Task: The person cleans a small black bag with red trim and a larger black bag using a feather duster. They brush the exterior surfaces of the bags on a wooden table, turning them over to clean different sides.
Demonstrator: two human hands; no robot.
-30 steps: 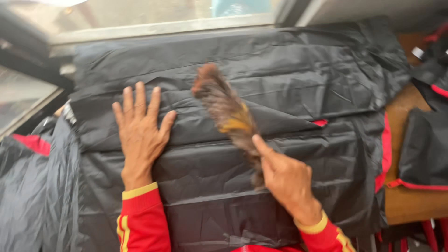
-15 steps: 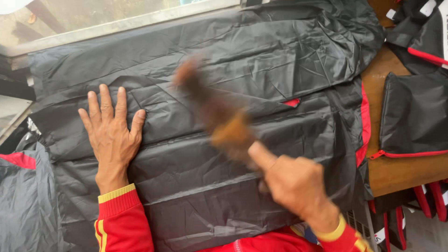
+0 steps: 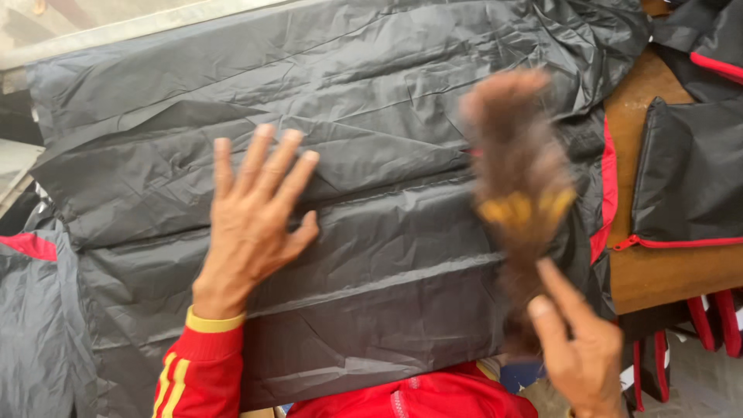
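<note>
A large black nylon garment (image 3: 371, 116) with red piping lies folded flat across a wooden table. My left hand (image 3: 255, 217) presses palm-down on its middle, fingers spread. My right hand (image 3: 580, 348), at the lower right, grips the handle of a brown feather duster (image 3: 518, 178) with a yellow band. The duster's head is blurred by motion and hangs over the garment's right part, near the red edge.
The bare wooden table (image 3: 665, 271) shows at the right. More black pieces with red trim (image 3: 689, 170) lie on it and hang at its right edge. A grey and red cloth (image 3: 31, 310) lies at the left. A pale ledge runs along the top.
The duster has swept from the garment's middle to its right side. My left hand stays pressed on the cloth. The view has shifted, so the garment fills more of it.
</note>
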